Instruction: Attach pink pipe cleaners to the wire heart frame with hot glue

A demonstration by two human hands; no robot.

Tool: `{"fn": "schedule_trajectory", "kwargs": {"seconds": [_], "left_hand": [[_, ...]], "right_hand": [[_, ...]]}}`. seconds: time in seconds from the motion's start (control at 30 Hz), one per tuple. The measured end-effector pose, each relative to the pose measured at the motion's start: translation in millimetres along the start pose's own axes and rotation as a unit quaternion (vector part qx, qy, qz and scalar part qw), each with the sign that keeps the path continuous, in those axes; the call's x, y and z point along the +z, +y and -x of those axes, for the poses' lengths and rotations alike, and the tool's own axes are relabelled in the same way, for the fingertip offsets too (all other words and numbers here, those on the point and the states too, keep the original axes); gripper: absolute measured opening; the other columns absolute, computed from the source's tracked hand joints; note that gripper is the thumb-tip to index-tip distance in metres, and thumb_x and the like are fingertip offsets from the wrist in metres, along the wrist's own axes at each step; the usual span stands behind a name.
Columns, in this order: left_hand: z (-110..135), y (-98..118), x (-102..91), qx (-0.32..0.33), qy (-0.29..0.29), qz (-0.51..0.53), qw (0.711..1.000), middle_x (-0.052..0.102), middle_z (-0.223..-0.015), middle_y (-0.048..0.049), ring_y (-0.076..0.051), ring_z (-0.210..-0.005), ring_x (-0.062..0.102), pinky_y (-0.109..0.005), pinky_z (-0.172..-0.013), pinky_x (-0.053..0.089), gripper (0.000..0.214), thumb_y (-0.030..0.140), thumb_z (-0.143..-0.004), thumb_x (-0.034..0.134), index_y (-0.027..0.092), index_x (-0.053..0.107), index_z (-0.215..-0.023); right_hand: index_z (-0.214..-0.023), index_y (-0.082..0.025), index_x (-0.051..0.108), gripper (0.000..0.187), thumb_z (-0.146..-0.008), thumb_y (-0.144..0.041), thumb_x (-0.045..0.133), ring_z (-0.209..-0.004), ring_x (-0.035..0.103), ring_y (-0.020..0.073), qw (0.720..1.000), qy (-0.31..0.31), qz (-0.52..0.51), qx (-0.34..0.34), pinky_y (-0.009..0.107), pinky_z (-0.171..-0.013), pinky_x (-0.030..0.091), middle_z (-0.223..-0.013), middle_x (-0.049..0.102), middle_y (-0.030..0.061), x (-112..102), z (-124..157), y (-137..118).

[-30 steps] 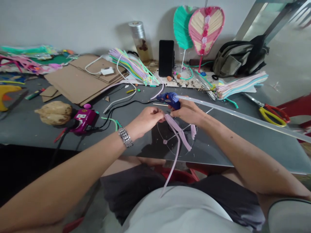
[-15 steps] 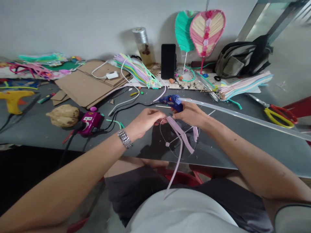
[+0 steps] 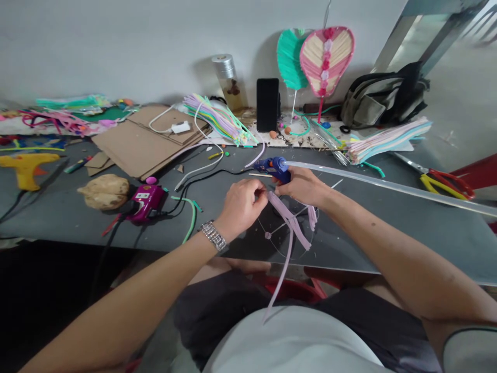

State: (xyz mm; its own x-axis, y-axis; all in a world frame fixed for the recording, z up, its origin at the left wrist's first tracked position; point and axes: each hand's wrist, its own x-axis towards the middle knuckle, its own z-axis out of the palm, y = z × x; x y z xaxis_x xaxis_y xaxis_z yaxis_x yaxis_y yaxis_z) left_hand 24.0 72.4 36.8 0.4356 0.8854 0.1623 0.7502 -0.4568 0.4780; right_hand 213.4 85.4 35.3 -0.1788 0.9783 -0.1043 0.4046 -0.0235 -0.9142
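My right hand (image 3: 305, 184) is wrapped round a blue hot glue gun (image 3: 277, 167), from whose back a long clear glue stick (image 3: 373, 182) runs out to the right. My left hand (image 3: 244, 203), with a metal-band watch on the wrist, is closed in a pinch at the upper end of lilac pipe cleaners (image 3: 288, 215). These are fixed side by side on a thin round wire frame (image 3: 276, 227) held just above the table edge. One lilac strand hangs loose towards my lap. Both sets of fingertips are close together, and the exact pinch point is partly hidden.
Left on the table are a magenta power adapter (image 3: 146, 203), a yellow glue gun (image 3: 27, 168) and cardboard sheets (image 3: 143, 150). Behind stand a phone (image 3: 267, 105), a bottle (image 3: 228, 83) and two leaf-shaped fans (image 3: 327, 62). Scissors (image 3: 446, 181) and bundled pipe cleaners (image 3: 388, 141) lie right.
My left hand has turned and shifted slightly right, its fingers more curled by the pipe cleaners. The right hand keeps the glue gun in nearly the same place. The view has tilted slightly upward.
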Motion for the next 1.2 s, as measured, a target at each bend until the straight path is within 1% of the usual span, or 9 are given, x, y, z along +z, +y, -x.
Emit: {"fn": "schedule_trajectory", "kwargs": {"seconds": [0.1,0.2,0.27,0.33,0.4,0.6,0.8,1.0,1.2], "left_hand": [[2,3,-2.4,-0.011,0.008,0.025,1.0,0.074,-0.086,-0.0095,-0.024,-0.081,0.065,-0.036,-0.081,0.048,0.014,0.016,-0.084,0.055,0.017,0.068,-0.083],[4,5,-7.6,-0.049,-0.017,0.163,0.985,0.076,-0.091,-0.0072,-0.022,-0.086,0.068,-0.035,-0.084,0.049,0.021,0.015,-0.083,0.051,0.017,0.071,-0.086],[5,4,-9.2,-0.12,-0.053,0.315,0.94,0.077,-0.095,-0.0069,-0.022,-0.093,0.07,-0.033,-0.085,0.051,0.023,0.02,-0.084,0.051,0.018,0.073,-0.09],[5,2,-7.4,-0.199,-0.083,0.451,0.866,0.078,-0.098,-0.0083,-0.023,-0.097,0.071,-0.033,-0.085,0.052,0.024,0.027,-0.085,0.052,0.017,0.072,-0.092],[5,-1,-2.8,-0.24,-0.09,0.522,0.814,0.078,-0.1,-0.0099,-0.023,-0.097,0.072,-0.033,-0.086,0.052,0.024,0.03,-0.085,0.054,0.016,0.072,-0.093],[6,-8,9.8,-0.239,-0.107,0.596,0.759,0.079,-0.092,-0.0133,-0.026,-0.095,0.075,-0.037,-0.088,0.052,0.036,0.042,-0.088,0.06,0.014,0.069,-0.108],[11,-3,7.8,-0.245,-0.057,0.554,0.794,0.078,-0.105,-0.014,-0.025,-0.098,0.072,-0.034,-0.087,0.05,0.047,0.057,-0.084,0.067,0.015,0.073,-0.103],[10,4,8.6,-0.253,-0.05,0.517,0.816,0.075,-0.082,-0.0044,-0.019,-0.083,0.069,-0.029,-0.079,0.047,0.02,0.034,-0.072,0.073,0.017,0.073,-0.082],[5,11,12.2,-0.279,-0.048,0.541,0.792,0.066,-0.071,0.001,-0.013,-0.072,0.062,-0.024,-0.068,0.042,0.01,0.026,-0.066,0.068,0.018,0.066,-0.07]], "right_hand": [[-0.078,-0.018,0.062,0.023,-0.057,-0.019,0.068,-0.062,0.048,0.0131,0.999,-0.003,-0.022,0.028,0.027,-0.058,0.037,-0.068,0.057,-0.0031,-2,2,0],[-0.08,-0.018,0.062,0.026,-0.056,-0.02,0.07,-0.06,0.046,0.0122,0.998,0.008,-0.056,0.039,0.026,-0.055,0.034,-0.067,0.055,-0.0033,-6,4,0],[-0.08,-0.018,0.062,0.027,-0.055,-0.021,0.071,-0.058,0.044,0.0112,0.996,0.013,-0.078,0.032,0.026,-0.053,0.032,-0.065,0.053,-0.0041,-8,5,0],[-0.08,-0.017,0.062,0.027,-0.055,-0.022,0.071,-0.056,0.043,0.0102,0.996,0.011,-0.09,0.022,0.025,-0.052,0.031,-0.064,0.053,-0.005,-9,6,-1],[-0.08,-0.017,0.062,0.027,-0.054,-0.021,0.071,-0.055,0.043,0.0096,0.995,0.01,-0.092,0.024,0.025,-0.051,0.031,-0.063,0.053,-0.0055,-9,7,-2],[-0.081,-0.016,0.064,0.027,-0.055,-0.023,0.072,-0.056,0.045,0.0099,0.996,0.019,-0.076,0.04,0.025,-0.053,0.035,-0.064,0.055,-0.0051,-8,9,-4],[-0.082,-0.016,0.064,0.029,-0.055,-0.023,0.071,-0.059,0.048,0.0107,0.995,0.025,-0.086,0.048,0.025,-0.054,0.037,-0.068,0.058,-0.0038,-7,11,-3],[-0.084,-0.016,0.065,0.03,-0.055,-0.025,0.069,-0.058,0.046,0.0112,0.996,0.033,-0.067,0.057,0.025,-0.052,0.036,-0.067,0.057,-0.0033,-4,11,0],[-0.082,-0.017,0.066,0.024,-0.06,-0.025,0.067,-0.058,0.048,0.013,0.999,0.036,-0.002,0.02,0.026,-0.053,0.035,-0.064,0.055,-0.0027,-1,10,0]]}}
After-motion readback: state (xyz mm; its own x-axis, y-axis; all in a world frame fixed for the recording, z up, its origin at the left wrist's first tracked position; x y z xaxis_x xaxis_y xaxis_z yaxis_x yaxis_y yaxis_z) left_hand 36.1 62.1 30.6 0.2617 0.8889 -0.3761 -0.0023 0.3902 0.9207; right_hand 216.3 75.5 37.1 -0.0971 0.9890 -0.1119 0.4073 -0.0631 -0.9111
